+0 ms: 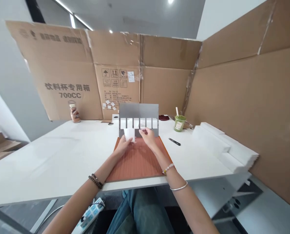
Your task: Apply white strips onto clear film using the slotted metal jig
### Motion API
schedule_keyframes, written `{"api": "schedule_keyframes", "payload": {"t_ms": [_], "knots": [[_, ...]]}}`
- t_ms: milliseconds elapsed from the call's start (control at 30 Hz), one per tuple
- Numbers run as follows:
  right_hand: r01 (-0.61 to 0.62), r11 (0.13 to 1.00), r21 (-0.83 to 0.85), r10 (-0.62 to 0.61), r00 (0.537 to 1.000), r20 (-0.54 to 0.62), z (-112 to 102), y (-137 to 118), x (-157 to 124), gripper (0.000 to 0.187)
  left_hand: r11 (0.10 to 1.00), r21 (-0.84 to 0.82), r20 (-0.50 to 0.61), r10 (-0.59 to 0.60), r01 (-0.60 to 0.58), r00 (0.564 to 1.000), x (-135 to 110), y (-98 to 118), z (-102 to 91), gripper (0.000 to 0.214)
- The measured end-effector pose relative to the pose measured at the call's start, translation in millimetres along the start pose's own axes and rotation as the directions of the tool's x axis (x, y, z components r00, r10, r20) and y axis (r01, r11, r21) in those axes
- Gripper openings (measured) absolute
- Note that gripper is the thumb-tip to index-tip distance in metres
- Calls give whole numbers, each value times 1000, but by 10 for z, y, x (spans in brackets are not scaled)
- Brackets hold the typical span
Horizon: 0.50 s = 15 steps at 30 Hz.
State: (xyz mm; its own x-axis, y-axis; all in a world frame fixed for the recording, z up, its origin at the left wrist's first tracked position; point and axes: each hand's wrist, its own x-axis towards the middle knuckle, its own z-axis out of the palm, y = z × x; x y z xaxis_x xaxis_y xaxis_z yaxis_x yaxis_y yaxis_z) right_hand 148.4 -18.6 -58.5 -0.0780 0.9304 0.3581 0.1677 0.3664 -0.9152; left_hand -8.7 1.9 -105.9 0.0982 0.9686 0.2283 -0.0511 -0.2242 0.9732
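An upright grey panel (138, 111) stands at the far end of a reddish-brown mat (137, 162) and carries a row of several small white cards (139, 123) along its lower half. My left hand (123, 144) is closed on a white card (129, 134) held just in front of the panel's lower left. My right hand (147, 135) pinches something small and white near the panel's bottom middle; I cannot make out what it is.
Cardboard walls (242, 107) surround the white table (54, 156). A jar (74, 111) stands back left, a green cup (179, 123) back right, a black pen (174, 141) right of the mat, white foam blocks (226, 146) far right. A power strip (90, 214) lies below.
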Motion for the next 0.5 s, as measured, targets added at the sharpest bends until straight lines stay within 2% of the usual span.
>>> {"api": "schedule_keyframes", "payload": {"t_ms": [133, 267, 400, 500], "knots": [[20, 1000, -4, -20, 1000, 7, 102, 366, 34, 19, 999, -32, 95, -35, 38, 995, -57, 36, -25, 19], [7, 999, 49, -9, 1000, 30, 197, 454, 40, 18, 993, -41, 153, -99, 106, 983, -90, 36, -39, 19], [44, 993, 106, -36, 996, -84, 56, 146, -44, 20, 987, -54, 137, -140, 149, 981, -33, -22, -33, 18], [144, 977, 155, -122, 982, -142, -55, -253, -400, 34, 986, -53, 122, -148, 155, 981, 16, -50, -41, 18]]}}
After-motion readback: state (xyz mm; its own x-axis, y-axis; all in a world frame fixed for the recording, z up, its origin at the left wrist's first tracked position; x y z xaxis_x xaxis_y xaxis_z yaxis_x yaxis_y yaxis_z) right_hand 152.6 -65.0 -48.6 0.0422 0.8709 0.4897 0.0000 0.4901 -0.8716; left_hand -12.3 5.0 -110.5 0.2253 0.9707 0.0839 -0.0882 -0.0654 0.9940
